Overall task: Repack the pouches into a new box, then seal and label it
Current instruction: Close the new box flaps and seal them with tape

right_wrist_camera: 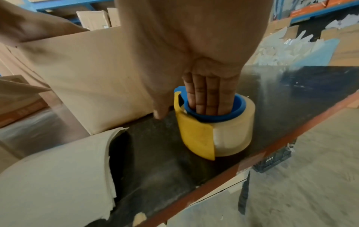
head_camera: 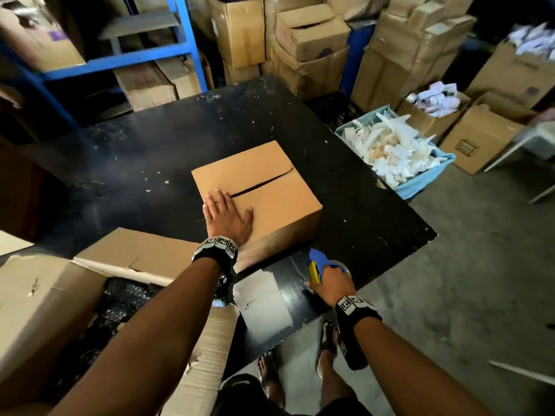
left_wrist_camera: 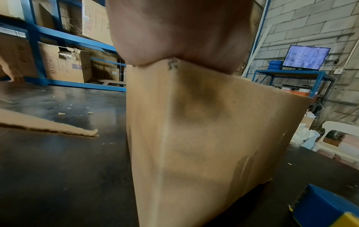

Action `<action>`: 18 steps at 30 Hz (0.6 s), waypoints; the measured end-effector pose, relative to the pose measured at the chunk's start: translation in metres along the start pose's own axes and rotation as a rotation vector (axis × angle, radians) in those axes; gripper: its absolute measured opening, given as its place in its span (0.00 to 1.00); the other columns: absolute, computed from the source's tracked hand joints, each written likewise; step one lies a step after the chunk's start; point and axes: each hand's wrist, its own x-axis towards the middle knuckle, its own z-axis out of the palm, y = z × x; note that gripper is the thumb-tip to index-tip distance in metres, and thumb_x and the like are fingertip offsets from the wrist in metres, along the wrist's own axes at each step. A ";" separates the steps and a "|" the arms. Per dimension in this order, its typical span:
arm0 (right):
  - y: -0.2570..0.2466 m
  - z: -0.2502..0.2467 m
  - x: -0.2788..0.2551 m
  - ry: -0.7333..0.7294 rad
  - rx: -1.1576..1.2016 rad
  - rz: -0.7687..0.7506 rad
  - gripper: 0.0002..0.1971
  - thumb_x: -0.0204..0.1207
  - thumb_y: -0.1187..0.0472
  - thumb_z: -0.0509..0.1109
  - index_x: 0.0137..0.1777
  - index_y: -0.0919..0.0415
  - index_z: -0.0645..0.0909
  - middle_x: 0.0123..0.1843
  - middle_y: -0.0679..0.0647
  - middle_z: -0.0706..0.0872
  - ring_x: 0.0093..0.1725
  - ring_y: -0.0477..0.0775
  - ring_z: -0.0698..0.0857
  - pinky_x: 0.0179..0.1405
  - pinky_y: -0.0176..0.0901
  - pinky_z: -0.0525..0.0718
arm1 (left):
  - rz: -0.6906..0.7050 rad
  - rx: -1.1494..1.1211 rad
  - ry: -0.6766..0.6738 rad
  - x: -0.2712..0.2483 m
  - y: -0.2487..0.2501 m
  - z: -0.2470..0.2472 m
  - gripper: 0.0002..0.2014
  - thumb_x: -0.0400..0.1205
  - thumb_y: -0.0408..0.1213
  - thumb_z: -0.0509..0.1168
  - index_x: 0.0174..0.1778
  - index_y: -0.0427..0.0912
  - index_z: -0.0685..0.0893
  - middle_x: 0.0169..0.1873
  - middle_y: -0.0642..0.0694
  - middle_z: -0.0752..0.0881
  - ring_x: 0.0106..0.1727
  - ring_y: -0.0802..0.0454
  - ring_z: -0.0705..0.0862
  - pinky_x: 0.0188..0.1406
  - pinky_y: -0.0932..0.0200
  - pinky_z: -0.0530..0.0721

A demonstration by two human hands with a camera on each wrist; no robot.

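A closed brown box point(head_camera: 258, 199) stands in the middle of the black table point(head_camera: 135, 151), with a dark slit between its top flaps. My left hand point(head_camera: 226, 214) lies flat on the box's near top corner, fingers spread; in the left wrist view the palm point(left_wrist_camera: 178, 30) presses on the box point(left_wrist_camera: 204, 130). My right hand point(head_camera: 330, 282) grips a blue and yellow tape dispenser point(head_camera: 318, 265) near the table's front edge. In the right wrist view its fingers point(right_wrist_camera: 205, 95) sit inside the blue core of the dispenser point(right_wrist_camera: 213, 127), which carries clear tape. The old open box point(head_camera: 45, 298) at lower left shows dark pouches point(head_camera: 120, 301).
White sheets point(head_camera: 264, 301) lie on the table between my arms. A blue bin of paper scraps point(head_camera: 396, 154) and a black crate point(head_camera: 336, 109) stand at the table's right side. Stacked cartons point(head_camera: 315, 40) and a blue rack point(head_camera: 120, 58) stand behind.
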 end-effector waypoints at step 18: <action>0.032 -0.181 0.044 0.452 0.605 0.107 0.24 0.78 0.46 0.76 0.69 0.60 0.83 0.66 0.64 0.87 0.64 0.69 0.85 0.63 0.58 0.81 | 0.027 -0.037 0.037 0.002 -0.003 0.004 0.42 0.84 0.65 0.37 0.87 0.36 0.48 0.87 0.37 0.48 0.87 0.34 0.44 0.86 0.37 0.45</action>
